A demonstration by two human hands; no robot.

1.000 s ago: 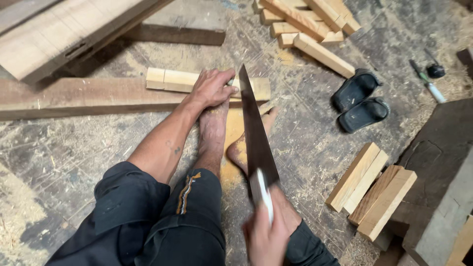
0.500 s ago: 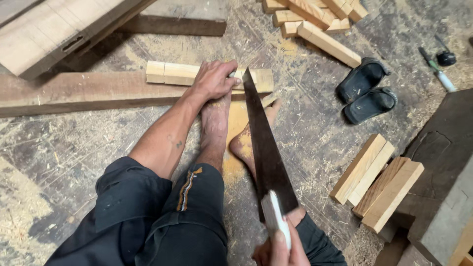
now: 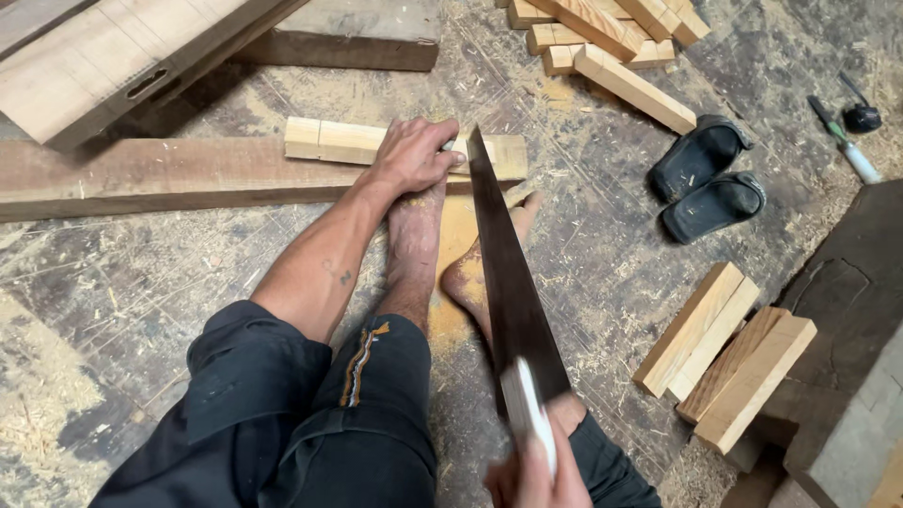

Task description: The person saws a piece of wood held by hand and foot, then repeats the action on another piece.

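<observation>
The left hand (image 3: 412,155) is pressing the pale wood block (image 3: 350,142), fingers clamped over it. The right hand (image 3: 538,478), partly cut off, is wrapping the hand saw (image 3: 508,282) handle.

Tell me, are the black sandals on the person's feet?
No, the black sandals lie on the floor to the right, while both bare feet press near the light wood block.

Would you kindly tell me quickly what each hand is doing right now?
Left hand: closed down on the pale squared wooden bar, pinning it.
Right hand: closed around the dark-bladed handsaw.
</observation>
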